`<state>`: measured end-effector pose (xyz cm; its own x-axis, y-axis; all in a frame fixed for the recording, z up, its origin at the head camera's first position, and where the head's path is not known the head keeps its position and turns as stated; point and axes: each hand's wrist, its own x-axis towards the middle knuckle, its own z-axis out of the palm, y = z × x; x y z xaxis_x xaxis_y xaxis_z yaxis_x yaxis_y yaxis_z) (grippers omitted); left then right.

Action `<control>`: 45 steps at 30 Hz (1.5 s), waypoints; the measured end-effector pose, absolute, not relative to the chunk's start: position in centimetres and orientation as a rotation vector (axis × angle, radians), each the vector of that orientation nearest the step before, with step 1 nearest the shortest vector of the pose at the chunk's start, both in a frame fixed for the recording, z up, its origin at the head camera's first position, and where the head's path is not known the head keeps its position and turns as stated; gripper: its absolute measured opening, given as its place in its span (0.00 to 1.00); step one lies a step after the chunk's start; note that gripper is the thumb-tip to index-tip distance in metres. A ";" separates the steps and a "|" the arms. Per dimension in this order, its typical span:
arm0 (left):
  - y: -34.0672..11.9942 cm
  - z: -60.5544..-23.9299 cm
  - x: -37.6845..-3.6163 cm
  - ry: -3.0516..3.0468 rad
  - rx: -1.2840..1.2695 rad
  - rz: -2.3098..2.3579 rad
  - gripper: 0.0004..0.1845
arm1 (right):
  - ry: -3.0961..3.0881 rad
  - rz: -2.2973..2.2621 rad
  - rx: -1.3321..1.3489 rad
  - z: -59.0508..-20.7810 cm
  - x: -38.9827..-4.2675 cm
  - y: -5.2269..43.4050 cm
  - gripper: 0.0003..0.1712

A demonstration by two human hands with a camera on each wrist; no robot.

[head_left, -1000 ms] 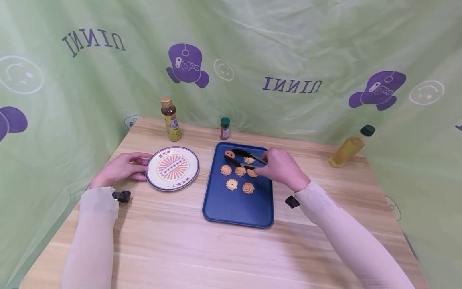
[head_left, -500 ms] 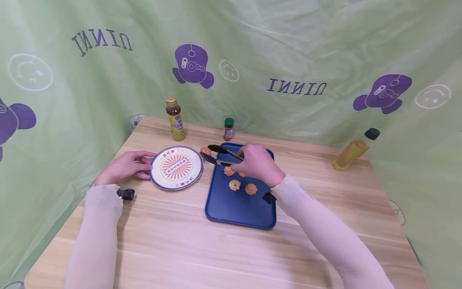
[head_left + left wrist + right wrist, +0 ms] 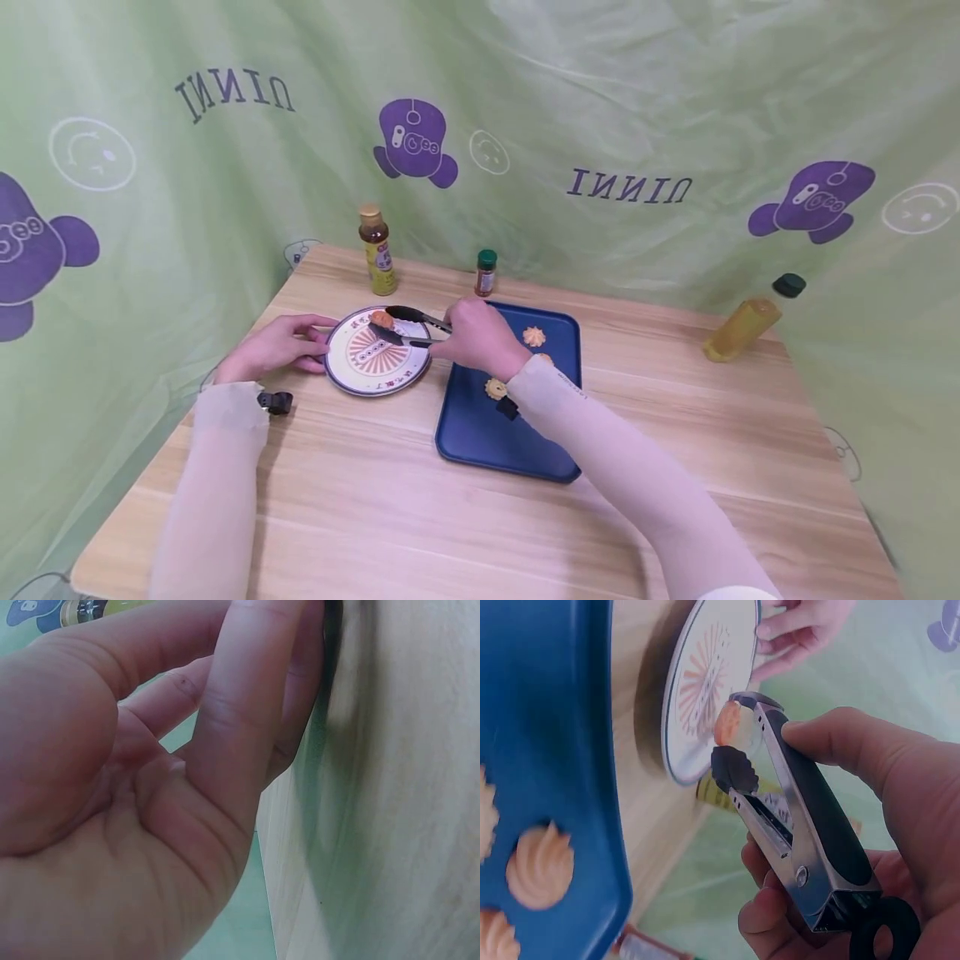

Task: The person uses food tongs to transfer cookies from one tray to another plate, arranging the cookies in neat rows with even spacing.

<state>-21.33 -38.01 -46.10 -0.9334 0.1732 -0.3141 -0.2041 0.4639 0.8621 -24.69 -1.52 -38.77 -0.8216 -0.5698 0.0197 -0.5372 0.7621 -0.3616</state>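
The right hand is wrapped round the black-handled tongs, thumb along the top arm and fingers curled beneath, squeezing them so the tips pinch one orange cookie. From that hand the tongs run out to the person's left, their long axis roughly level, so the cookie sits at the far-left end of the tool, above the far part of the patterned plate; whether it touches the plate cannot be told. The right wrist view shows the cookie held between the scalloped tips, with the plate face behind it. The left hand lies on the bench with its fingers lightly bent against the plate's near-left rim, nearer the plate than the right hand is. The blue tray lies just right of the plate, below the right forearm, with more cookies on it.
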 end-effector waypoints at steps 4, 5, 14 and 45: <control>-37.8 -46.1 -21.4 2.367 -0.025 1.451 0.35 | 2.848 -0.563 -0.872 -39.3 -24.5 -2.3 0.33; -37.7 -46.1 -21.4 2.370 -0.027 1.447 0.35 | 2.849 -0.562 -0.861 -39.4 -24.5 -2.4 0.32; -37.5 -46.0 -21.4 2.357 -0.030 1.457 0.35 | 2.877 -0.498 -0.840 -39.4 -24.2 -3.0 0.28; -38.0 -46.0 -21.2 2.381 -0.041 1.421 0.35 | 2.884 -0.659 -0.666 -38.5 -23.1 5.4 0.22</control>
<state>-21.20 -38.00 -45.99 -0.9324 0.1601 -0.3240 -0.2090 0.4923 0.8450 -23.06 5.41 -38.48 -0.8978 -0.4404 -0.0083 -0.3931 0.8096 -0.4358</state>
